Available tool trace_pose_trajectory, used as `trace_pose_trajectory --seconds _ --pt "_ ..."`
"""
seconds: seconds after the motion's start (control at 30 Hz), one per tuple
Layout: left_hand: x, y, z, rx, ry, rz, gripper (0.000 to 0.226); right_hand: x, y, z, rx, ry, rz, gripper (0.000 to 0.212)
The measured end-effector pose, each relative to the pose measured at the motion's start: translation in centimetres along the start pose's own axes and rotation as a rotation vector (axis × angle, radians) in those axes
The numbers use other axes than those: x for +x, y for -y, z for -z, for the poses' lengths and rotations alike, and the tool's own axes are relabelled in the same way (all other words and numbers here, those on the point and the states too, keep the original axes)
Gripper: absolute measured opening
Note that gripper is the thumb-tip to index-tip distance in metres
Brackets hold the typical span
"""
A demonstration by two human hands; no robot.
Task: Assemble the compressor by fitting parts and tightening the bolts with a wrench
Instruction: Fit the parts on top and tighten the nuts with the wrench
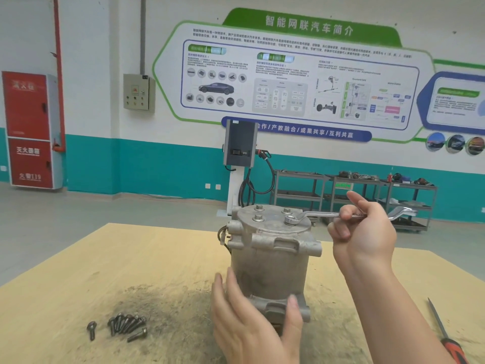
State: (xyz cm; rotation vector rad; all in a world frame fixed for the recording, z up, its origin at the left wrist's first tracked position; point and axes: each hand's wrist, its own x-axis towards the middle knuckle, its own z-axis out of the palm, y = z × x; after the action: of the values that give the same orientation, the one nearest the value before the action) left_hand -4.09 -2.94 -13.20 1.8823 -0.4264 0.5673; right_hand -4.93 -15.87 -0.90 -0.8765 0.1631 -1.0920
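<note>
the wrench [341,215] is pinched in the right hand [367,232], its ring seated on a bolt [290,220] — the compressor [270,258] is steadied by the left hand [249,319], fingers nearly straight — so it could twist or tip under torque.

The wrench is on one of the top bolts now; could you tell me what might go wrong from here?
1. The right hand holds the wrench loosely at mid-handle, so its ring end could slip off the bolt.
2. The compressor stands upright, steadied only by the left hand at its base; a hard pull might tip it.
</note>
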Motion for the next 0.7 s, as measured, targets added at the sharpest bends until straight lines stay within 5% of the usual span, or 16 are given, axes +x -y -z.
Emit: trace_pose_trajectory --seconds 0.1,0.17,0.3,0.5,0.7 --pt "1.7 2.2 0.2 -0.167 0.049 0.087 0.098 -0.6 -0.2 0.1 -0.031 -0.018 0.082 0.026" --pt "3.0 3.7 1.0 -0.348 0.226 0.143 0.114 -1.2 -0.2 0.5 -0.084 -0.002 0.164 0.026" --pt "4.2 5.1 1.3 -0.49 0.461 0.091 0.108 -3.4 -0.1 2.0 -0.242 0.11 0.356 0.03" --pt "3.8 5.3 0.9 -0.53 0.445 0.107 0.116 -7.7 1.0 1.8 -0.832 0.524 0.867 0.032" --pt "3.9 5.6 1.0 -0.581 0.424 0.147 0.084 -8.1 3.4 -3.8 -1.462 0.867 0.955 0.019"
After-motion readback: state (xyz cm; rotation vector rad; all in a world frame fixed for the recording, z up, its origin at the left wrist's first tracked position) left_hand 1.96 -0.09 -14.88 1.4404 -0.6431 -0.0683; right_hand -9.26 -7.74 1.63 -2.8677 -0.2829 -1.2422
